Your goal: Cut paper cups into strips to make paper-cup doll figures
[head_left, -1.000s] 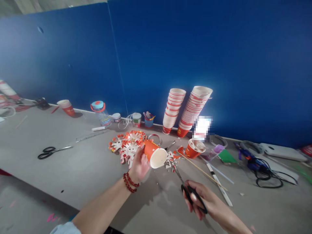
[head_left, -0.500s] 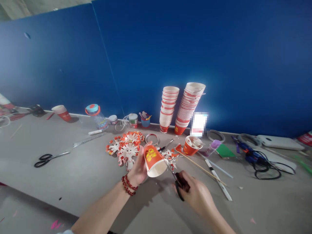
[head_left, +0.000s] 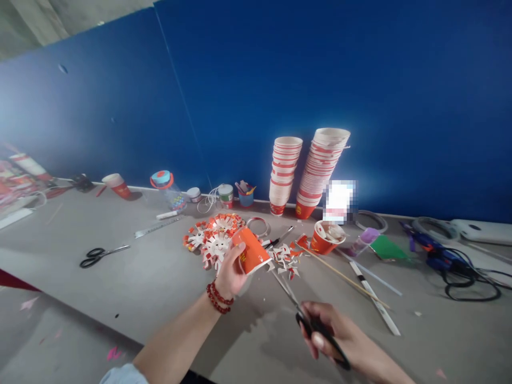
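Note:
An orange paper cup (head_left: 253,250) lies tilted in my left hand (head_left: 231,274), its rim toward the lower right. My right hand (head_left: 332,333) grips black-handled scissors (head_left: 301,313), their blades slightly parted and pointing up toward the cup without touching it. Behind my left hand is a pile of cut paper-cup figures (head_left: 216,242) with fringed edges and drawn faces. Red and white paper scraps (head_left: 286,258) lie on the table just right of the cup.
Two tall stacks of paper cups, a left stack (head_left: 285,176) and a right stack (head_left: 323,170), stand by the blue wall. A scrap-filled cup (head_left: 327,238), a wooden stick (head_left: 344,277) and a blue glue gun (head_left: 444,258) are at right. Other scissors (head_left: 102,254) lie at left.
My left hand has turned the cup so its side faces me and the opening no longer shows. The scissors have drawn back from the cup toward the lower right. The view has shifted left.

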Demonstrator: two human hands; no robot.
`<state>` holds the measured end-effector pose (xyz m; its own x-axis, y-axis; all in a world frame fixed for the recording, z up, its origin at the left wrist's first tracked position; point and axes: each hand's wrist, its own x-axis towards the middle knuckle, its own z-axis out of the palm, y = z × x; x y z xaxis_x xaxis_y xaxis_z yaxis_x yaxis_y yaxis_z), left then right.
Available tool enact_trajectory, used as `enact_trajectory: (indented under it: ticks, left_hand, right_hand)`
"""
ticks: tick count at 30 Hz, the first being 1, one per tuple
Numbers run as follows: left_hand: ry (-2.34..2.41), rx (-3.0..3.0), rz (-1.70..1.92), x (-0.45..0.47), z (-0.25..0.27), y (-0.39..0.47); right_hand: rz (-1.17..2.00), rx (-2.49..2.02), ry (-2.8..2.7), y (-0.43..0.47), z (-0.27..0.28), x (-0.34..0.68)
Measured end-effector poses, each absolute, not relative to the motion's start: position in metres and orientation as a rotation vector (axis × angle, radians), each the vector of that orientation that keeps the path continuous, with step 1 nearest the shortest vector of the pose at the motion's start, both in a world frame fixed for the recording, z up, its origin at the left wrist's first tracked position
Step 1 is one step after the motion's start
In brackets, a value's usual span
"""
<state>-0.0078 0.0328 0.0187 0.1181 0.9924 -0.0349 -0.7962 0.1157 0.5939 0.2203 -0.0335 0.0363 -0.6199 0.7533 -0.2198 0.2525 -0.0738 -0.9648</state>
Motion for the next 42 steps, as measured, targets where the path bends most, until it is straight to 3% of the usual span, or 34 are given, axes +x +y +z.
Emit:
enact_trajectory:
  ticks: [9, 42]
  left_hand:
    - [0.465, 0.689, 1.346, 0.004, 0.019, 0.020]
    - [0.488, 0.835, 1.286, 0.007, 0.017, 0.012]
  right_hand:
    - [1.977, -0.910, -1.498, -0.046, 0.022, 0.200]
    - [1.952, -0.935, -1.523, -0.047, 0.024, 0.198]
